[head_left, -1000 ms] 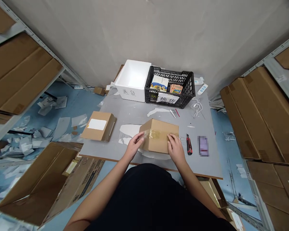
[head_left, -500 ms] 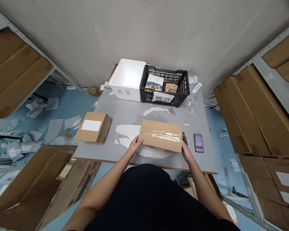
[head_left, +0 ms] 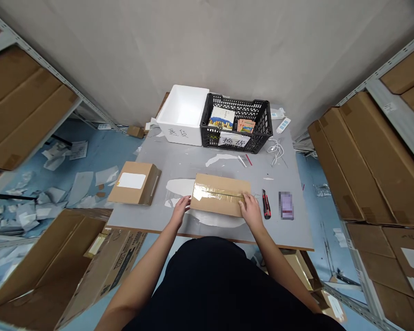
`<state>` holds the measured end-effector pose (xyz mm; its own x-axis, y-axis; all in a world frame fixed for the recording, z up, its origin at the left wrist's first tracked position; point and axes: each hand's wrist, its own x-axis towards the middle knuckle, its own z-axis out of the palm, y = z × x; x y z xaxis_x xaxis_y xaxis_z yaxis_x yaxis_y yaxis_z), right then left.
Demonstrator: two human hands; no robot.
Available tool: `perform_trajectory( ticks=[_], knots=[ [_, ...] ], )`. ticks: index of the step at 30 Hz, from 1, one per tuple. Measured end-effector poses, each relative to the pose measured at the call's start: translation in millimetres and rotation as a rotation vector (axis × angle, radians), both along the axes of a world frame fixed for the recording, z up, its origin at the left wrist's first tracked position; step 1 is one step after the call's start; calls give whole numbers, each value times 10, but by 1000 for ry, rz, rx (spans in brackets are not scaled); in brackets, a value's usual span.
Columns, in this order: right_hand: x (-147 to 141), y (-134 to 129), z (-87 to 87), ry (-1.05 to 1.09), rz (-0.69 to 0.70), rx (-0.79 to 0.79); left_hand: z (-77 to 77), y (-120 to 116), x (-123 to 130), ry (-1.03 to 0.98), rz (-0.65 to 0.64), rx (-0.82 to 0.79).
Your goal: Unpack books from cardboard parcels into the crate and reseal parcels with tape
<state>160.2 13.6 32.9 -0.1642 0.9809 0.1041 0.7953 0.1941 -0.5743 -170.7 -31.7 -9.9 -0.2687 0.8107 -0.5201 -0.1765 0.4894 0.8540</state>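
Note:
A taped cardboard box (head_left: 215,208) lies in front of me near the table's front edge, clear tape running along its top. My left hand (head_left: 181,209) holds its left end, with the fingertips against the side. At the right end, my right hand (head_left: 251,210) grips the box, its fingers over the top edge. A red and black utility knife (head_left: 266,204) lies just right of my right hand. Left of the box stands a second cardboard box (head_left: 133,195) with a white label.
At the back of the table (head_left: 189,161) stand a white foam box (head_left: 179,133) and a black crate (head_left: 241,145) with booklets inside. A phone (head_left: 286,205) and a white cable (head_left: 276,151) lie right. An open carton (head_left: 100,266) stands lower left; shelves of boxes flank both sides.
The taped box has shifted left and turned a little. My right hand has come left onto its top edge, and the utility knife now shows fully.

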Motion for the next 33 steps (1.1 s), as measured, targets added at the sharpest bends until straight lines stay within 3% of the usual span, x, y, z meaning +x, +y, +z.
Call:
perform_trajectory(
  ticks=[4,8,12,17,20,23,27,30,33],
  knots=[
    [44,-37,-56,-104,-30,-4,-128,91,54,-56,-46,-115],
    [205,-56,-107,-119,-71,-11,-153,152,224,-151,-141,-150],
    [431,-5,-135,-86,-148,-53,-67,184,392,-233,-170,-118],
    [371,75,-124,101,-151,-194,195,246,306,-158,15,74],
    [65,52,40,307,-76,-240,444,290,108,-56,33,213],
    [-219,3,383,498,-56,-133,675,325,-6,34,-46,301],
    [-288,8,820,432,-29,35,812,338,128,-33,-152,324],
    [-174,59,885,268,-83,41,807,313,330,-131,-229,305],
    [-92,84,786,198,-148,72,780,275,460,-211,-247,271]
  ],
)
